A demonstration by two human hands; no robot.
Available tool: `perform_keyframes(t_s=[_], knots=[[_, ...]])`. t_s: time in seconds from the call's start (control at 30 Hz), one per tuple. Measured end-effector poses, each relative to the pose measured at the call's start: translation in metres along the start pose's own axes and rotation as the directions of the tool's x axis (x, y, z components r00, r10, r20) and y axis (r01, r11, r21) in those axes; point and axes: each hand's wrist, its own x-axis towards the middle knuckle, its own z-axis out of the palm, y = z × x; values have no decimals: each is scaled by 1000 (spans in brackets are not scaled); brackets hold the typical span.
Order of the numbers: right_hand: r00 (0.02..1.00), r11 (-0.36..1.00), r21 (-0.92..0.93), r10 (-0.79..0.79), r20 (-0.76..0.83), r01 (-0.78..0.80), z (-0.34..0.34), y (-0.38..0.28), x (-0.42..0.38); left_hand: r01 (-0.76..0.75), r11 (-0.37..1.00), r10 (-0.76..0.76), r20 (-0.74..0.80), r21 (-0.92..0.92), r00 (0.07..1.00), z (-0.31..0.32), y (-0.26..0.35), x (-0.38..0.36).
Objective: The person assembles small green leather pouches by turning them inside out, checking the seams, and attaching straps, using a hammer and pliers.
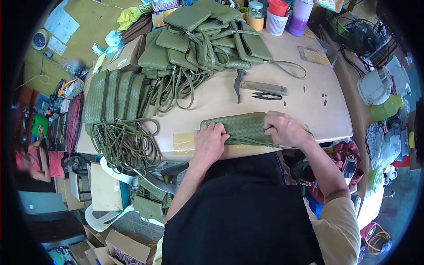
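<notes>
Gripping the green woven pouch [245, 127] at its two ends with left hand [211, 141] and right hand [283, 128], fingers curled close; cannot tell how firmly, thumbs partly hidden. Best to press evenly from both ends, holding the pouch flat on the table [216, 101]. Better to guide the thin strap [247, 141], along the near side of the grip, clear of the fingertips, leaving hammer [260, 87] and thread snips [260, 94] beyond the grip, untouched.

From the pouch [247, 126], I have room to pass at two o'clock over the tabletop [304, 108]; hammer [265, 87] and snips [264, 95] obstruct one o'clock, heaped pouches [176, 39] eleven, tangled straps [126, 141] nine.
</notes>
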Motion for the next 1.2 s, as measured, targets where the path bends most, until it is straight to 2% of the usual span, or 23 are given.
perform_keyframes(t_s=[0.03, 0.07, 0.13, 0.17, 0.27, 0.4, 0.47, 0.5, 0.53, 0.57, 0.6, 0.67, 0.73, 0.8, 0.87, 0.9, 0.93, 1.0, 1.03, 1.07, 1.13, 1.17, 1.2], knots=[[997, 997, 72, -26, -75, 31, -4, -7, -3, 4, 994, -5, 6, 113, 1000, 0, 6, 2], [987, 988, 141, -45, -151, 67, -6, -12, -5, 1, 994, -1, 6, 111, 1000, 1, 12, 5], [980, 985, 145, -66, -190, 94, 1, -17, -3, -248, 967, 248, 11, 60, 969, 5, 23, 11], [970, 981, 150, -89, -227, 125, 5, -19, -1, -224, 973, 227, 62, -48, 972, 13, 24, 11], [980, 974, 213, -36, -193, 78, 7, -18, 1, -187, 971, 210, 150, -152, 966, 8, 17, 20], [970, 973, 157, -133, -204, 166, 18, -29, 3, -188, 965, 230, 248, -183, 941, -9, 18, 25], [932, 974, 98, -164, -323, 205, 17, -23, 2, -229, 897, 348, 283, -378, 894, -10, 16, 26], [950, 980, 158, -65, -305, 117, 8, -19, 0, -230, 896, 349, 282, -381, 894, -6, 15, 26], [950, 981, 155, -64, -304, 116, 1, -15, -2, -181, 919, 285, 272, -350, 919, 2, 14, 28], [951, 982, 184, 21, -309, 39, -4, -12, -5, -131, 938, 221, 262, -320, 939, 7, 14, 28], [944, 976, 213, 105, -313, -39, -8, -12, -7, -134, 937, 225, 262, -323, 939, 7, 16, 29], [949, 957, 284, 149, -277, -67, -2, -24, -8, -99, 968, 163, 276, -232, 947, 4, 21, 30], [939, 968, 83, -208, -273, 238, 25, -24, -4, -83, 974, 142, 282, -213, 949, 5, 21, 30], [949, 971, 65, -211, -233, 231, 38, -18, -7, -62, 979, 118, 290, -194, 950, 4, 21, 29], [982, 975, 144, -156, -109, 171, 20, -7, -14, -90, 972, 153, 290, -218, 945, 4, 21, 30], [991, 984, 127, -115, -66, 122, 11, -4, -19, -92, 971, 156, 291, -220, 944, 5, 21, 29], [991, 985, 125, -114, -68, 122, 0, 4, -24, -93, 970, 158, 289, -225, 944, 5, 20, 30], [994, 992, -61, 104, -44, -107, -20, 12, -32, -94, 968, 161, 285, -234, 945, 6, 19, 31], [995, 999, 0, 43, -85, -43, -25, 2, -33, -106, 968, 167, 269, -228, 949, 6, 19, 33], [996, 999, -1, 46, -81, -46, -15, -6, -28, -112, 969, 169, 258, -222, 951, 7, 20, 32], [959, 965, 87, -232, -164, 249, 13, -18, -20, -103, 969, 161, 257, -227, 953, 7, 21, 30], [987, 984, 99, -144, -68, 150, 27, -13, -24, -98, 969, 155, 252, -227, 955, 6, 20, 30], [986, 983, 95, -148, -75, 155, 24, -10, -26, -104, 969, 159, 247, -222, 956, 5, 20, 30]])
